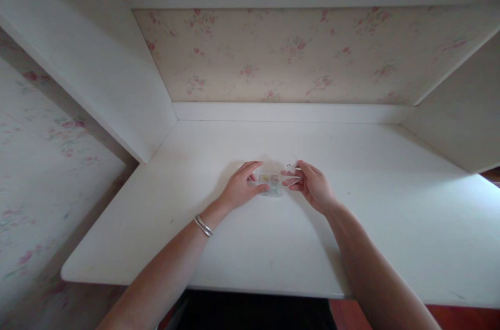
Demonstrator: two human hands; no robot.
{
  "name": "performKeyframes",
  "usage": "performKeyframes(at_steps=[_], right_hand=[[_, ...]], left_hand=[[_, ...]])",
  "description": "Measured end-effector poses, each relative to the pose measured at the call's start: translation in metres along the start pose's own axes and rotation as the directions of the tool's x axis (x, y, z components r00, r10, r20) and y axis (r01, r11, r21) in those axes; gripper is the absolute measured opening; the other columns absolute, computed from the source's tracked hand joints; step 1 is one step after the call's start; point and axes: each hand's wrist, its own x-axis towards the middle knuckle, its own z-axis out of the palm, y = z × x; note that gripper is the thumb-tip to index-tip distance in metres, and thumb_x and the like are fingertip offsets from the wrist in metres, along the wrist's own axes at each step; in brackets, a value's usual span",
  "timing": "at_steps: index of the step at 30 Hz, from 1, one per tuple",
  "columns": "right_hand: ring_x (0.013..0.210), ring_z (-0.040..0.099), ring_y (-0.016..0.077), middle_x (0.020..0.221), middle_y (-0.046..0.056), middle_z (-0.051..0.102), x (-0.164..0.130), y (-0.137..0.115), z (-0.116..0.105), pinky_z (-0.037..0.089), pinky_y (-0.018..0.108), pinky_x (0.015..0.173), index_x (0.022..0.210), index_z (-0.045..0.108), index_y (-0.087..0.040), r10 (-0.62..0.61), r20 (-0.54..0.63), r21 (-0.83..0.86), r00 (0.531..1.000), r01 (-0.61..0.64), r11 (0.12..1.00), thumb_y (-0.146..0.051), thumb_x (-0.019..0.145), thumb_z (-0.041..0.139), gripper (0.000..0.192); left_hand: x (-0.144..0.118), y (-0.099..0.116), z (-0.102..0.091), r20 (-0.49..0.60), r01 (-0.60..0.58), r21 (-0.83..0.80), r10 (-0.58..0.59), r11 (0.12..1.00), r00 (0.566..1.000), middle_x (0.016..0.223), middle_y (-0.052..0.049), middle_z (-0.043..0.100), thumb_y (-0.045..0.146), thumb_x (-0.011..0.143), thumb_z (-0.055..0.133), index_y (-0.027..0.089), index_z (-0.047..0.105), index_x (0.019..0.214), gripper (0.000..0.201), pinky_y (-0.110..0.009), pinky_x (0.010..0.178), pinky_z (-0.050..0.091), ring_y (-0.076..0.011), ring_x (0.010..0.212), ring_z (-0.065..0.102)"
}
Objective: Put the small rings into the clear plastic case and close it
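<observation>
Box [270, 184], small and clear, lies flat on the white desk [371, 200] near its middle, long axis running left to right. Inside are small pale pieces, yellowish and greenish, too small to tell apart. Left hand [241, 188] grips the box's left end, fingers curled over it; a bracelet [203, 226] circles that wrist. Right hand [312, 185] touches the right end with fingers extended. Floral wallpaper [297, 54] backs the white alcove.

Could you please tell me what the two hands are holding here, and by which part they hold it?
The left hand grips the small clear box at its left end; the right hand touches its right end. It rests on the white desk.
</observation>
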Motion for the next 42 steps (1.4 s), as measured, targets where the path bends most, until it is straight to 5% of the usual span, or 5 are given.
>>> performKeyframes(at_steps=[10,18,28,32,42], right_hand=[[0.064,0.066,0.0127,0.088,-0.001,0.057,-0.003,0.010,0.013,0.055,0.023,0.053,0.085,0.052,-0.022,0.011,-0.063,-0.035,0.998,-0.013,0.999,-0.045,0.080,0.057,0.023],[0.067,0.063,0.0141,0.073,0.001,0.062,-0.007,0.011,0.017,0.051,0.023,0.055,0.090,0.057,-0.020,0.012,0.024,-0.095,1.000,-0.010,0.995,-0.048,0.076,0.062,0.032],[0.056,0.061,0.0134,0.072,0.004,0.066,-0.008,0.009,0.012,0.049,0.024,0.051,0.087,0.058,-0.018,0.075,0.060,-0.124,0.995,-0.067,0.990,-0.044,0.074,0.064,0.030],[0.049,0.053,0.0093,0.066,0.001,0.061,-0.006,0.012,0.010,0.043,0.022,0.046,0.082,0.061,-0.016,-0.030,0.054,-0.281,0.998,0.045,0.959,-0.044,0.074,0.062,0.030],[0.046,0.049,0.0102,0.053,-0.003,0.057,0.003,0.027,0.001,0.038,0.022,0.047,0.123,0.055,-0.015,-0.087,0.004,-0.590,0.996,0.073,0.804,-0.036,0.077,0.056,0.051]], left_hand=[[-0.003,0.006,0.002,0.081,-0.062,0.147,0.050,0.987,0.995,0.136,-0.011,0.042,0.048,0.058,0.077,0.023,0.035,0.136,0.092,-0.044,0.103,0.036,-0.0273,0.121,0.042],[-0.004,0.003,0.001,-0.021,-0.085,0.133,0.089,0.987,0.996,0.131,-0.010,0.047,0.046,0.065,0.074,0.024,0.040,0.132,0.079,-0.040,0.097,0.043,-0.0248,0.117,0.047],[-0.002,-0.002,-0.004,0.021,-0.075,0.074,0.073,0.994,0.997,0.132,-0.010,0.048,0.044,0.064,0.074,0.023,0.045,0.130,0.076,-0.036,0.092,0.046,-0.0233,0.117,0.048],[-0.002,-0.002,-0.008,0.046,-0.059,0.091,0.055,0.994,0.997,0.126,-0.010,0.052,0.045,0.060,0.076,0.022,0.044,0.129,0.080,-0.037,0.091,0.046,-0.0226,0.110,0.052],[0.000,-0.009,-0.008,0.177,-0.057,0.197,0.022,0.979,0.984,0.132,-0.007,0.051,0.047,0.063,0.074,0.023,0.045,0.130,0.076,-0.040,0.104,0.034,-0.0240,0.121,0.045]])
